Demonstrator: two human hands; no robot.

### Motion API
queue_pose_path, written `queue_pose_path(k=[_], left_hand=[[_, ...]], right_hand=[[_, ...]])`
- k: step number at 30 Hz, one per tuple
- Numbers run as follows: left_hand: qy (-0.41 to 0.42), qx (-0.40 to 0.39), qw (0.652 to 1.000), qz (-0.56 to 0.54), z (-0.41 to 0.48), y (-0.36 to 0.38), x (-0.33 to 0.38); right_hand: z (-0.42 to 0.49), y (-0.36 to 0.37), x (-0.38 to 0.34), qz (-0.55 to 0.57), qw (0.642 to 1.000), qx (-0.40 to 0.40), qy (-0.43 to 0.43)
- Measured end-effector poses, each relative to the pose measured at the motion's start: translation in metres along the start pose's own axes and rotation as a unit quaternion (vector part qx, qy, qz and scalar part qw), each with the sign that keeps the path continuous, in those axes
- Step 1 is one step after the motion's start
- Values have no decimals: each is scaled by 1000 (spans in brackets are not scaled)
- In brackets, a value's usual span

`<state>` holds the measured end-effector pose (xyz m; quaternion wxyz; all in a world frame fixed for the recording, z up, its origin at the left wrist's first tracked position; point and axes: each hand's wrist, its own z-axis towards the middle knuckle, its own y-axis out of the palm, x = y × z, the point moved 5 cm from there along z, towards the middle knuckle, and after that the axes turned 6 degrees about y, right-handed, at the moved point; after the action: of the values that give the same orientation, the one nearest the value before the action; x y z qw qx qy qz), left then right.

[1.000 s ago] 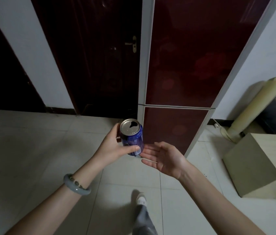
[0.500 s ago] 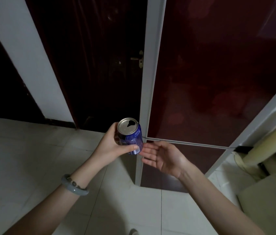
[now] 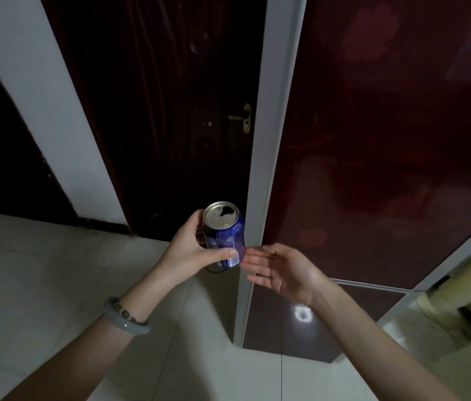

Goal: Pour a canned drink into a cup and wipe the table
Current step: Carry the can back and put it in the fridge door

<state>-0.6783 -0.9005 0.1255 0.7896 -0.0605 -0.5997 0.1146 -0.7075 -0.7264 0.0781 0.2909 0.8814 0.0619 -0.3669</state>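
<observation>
L hand (image 3: pixel 191 250) has thumb & fingers wrapped round a blue can (image 3: pixel 224 235), held in mid-air approx. upright w/ a slight tilt, opened top showing; R hand (image 3: pixel 283 270) is spread flat, palm up, fingers straight, tips just beside the can's base, can't tell if they touch. A pale green bracelet (image 3: pixel 125 316) sits on the L wrist. Behind: dark door w/ brass handle (image 3: pixel 243 117), a pale frame (image 3: pixel 272 140) & glossy dark-red panel (image 3: pixel 373 140) on the right, light tiled floor (image 3: pixel 40 270) below
</observation>
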Motion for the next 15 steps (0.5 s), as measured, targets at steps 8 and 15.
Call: queue_pose_path(k=[8,15], left_hand=[[6,1,1000,6,28,-21,2],[11,0,1000,-2,38,-32,1]], right_hand=[[-4,33,-113,-601,648,253,-394],[27,73,-137,-836,124,259,-467]])
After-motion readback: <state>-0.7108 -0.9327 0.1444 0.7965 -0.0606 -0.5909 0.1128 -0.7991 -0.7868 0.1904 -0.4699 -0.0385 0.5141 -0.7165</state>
